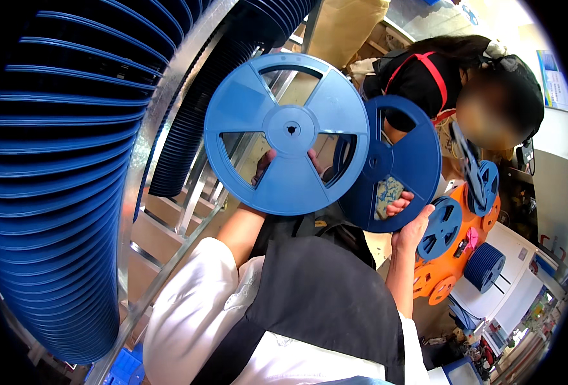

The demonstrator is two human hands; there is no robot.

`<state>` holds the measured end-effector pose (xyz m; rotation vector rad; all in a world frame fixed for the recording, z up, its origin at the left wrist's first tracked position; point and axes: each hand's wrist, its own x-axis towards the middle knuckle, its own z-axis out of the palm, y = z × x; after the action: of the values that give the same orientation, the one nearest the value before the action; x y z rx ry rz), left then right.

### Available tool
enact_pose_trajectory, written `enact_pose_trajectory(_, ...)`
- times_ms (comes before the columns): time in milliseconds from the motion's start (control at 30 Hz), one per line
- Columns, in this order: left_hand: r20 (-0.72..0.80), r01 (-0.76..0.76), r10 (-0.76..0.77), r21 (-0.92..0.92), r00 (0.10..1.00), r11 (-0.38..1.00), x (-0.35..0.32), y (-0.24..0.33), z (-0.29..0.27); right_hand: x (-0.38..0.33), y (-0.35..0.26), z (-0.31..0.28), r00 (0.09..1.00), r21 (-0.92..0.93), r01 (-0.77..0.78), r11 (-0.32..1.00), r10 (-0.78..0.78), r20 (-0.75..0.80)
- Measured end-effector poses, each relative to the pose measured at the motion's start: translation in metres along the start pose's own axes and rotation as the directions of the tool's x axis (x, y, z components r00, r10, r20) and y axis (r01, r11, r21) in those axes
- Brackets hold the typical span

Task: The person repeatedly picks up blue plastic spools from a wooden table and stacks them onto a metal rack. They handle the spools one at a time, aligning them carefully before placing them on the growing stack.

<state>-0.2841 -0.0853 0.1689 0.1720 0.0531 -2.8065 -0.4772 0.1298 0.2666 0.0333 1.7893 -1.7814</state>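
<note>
A light blue plastic reel (286, 183), with a hub at its middle and three wide openings, is held up in front of me. My left hand (264, 167) grips it from behind; fingers show through two lower openings, and the rest is hidden. To the right, my right hand (413, 224) is closed on the rim of a dark blue reel (425, 151), its fingertips coming through an opening. This reel sits partly behind the light blue one, upright and overlapping it in view. Whether the two touch, I cannot tell.
Long rows of dark blue reels (59, 212) fill the rack on my left, along a metal rail (144, 141). Another person (425, 83) is close at upper right. Beyond stands an orange machine (454, 263) carrying blue reels, with a small reel stack (485, 266) beside it.
</note>
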Motion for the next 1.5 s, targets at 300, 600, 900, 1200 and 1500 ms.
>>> enact_pose_trajectory(300, -0.121, -0.096, 0.090, -0.048, 0.989, 0.994, -0.004, 0.009, -0.002, 0.006, 0.003, -0.006, 0.991, 0.263, -0.079, 0.962, 0.103, -0.080)
enact_pose_trajectory(600, -0.111, -0.245, 0.247, 0.025, 0.963, 0.969, -0.040, 0.028, -0.008, 0.019, 0.016, -0.029, 0.987, 0.383, -0.119, 0.916, 0.151, -0.056)
enact_pose_trajectory(900, -0.093, -0.289, 0.284, -0.045, 0.954, 0.956, -0.050, 0.037, -0.002, 0.029, 0.015, -0.025, 0.989, 0.449, -0.090, 0.889, 0.132, -0.063)
enact_pose_trajectory(1200, -0.043, -0.323, 0.321, -0.029, 0.946, 0.946, -0.051, 0.041, -0.025, 0.028, 0.008, -0.018, 0.993, 0.458, -0.068, 0.886, 0.107, -0.059)
enact_pose_trajectory(1500, -0.008, -0.147, 0.147, -0.079, 0.989, 0.986, -0.049, 0.047, -0.012, 0.025, 0.012, -0.027, 0.995, 0.470, -0.065, 0.881, 0.095, -0.040)
